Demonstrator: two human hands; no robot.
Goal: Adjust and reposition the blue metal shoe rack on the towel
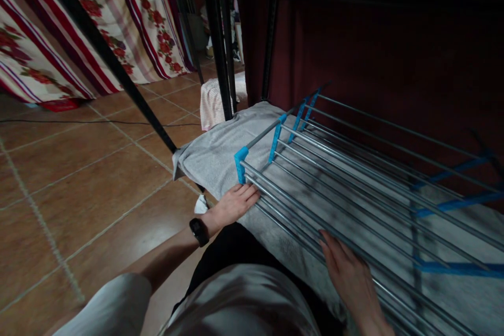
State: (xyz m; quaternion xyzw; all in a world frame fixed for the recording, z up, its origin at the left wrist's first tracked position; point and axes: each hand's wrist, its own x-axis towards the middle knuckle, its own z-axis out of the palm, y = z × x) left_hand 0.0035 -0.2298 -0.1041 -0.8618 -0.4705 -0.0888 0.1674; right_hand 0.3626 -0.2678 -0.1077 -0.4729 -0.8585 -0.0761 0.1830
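Observation:
A folding drying rack point(311, 168) of grey metal rods with blue plastic joints lies on a grey blanket point(212, 142). My left hand point(236, 203), below a black wristwatch, is closed at the rack's near left corner, just under a blue corner joint point(241, 160), with its fingers over the rods. Farther right along the same near side, my right hand point(350, 270) grips the front rods. Its fingertips are partly hidden by the bars. The rack's right end runs out of view, where more blue crosspieces point(460, 268) show dimly.
Black metal posts point(214, 26) and a slanting black bar point(118, 73) stand by the blanket's left end. A dark red cloth point(354, 52) hangs behind the rack. Left are a tiled floor point(90, 168), a cable and a flowered curtain point(98, 16). A striped cloth point(212, 105) hangs beyond the posts.

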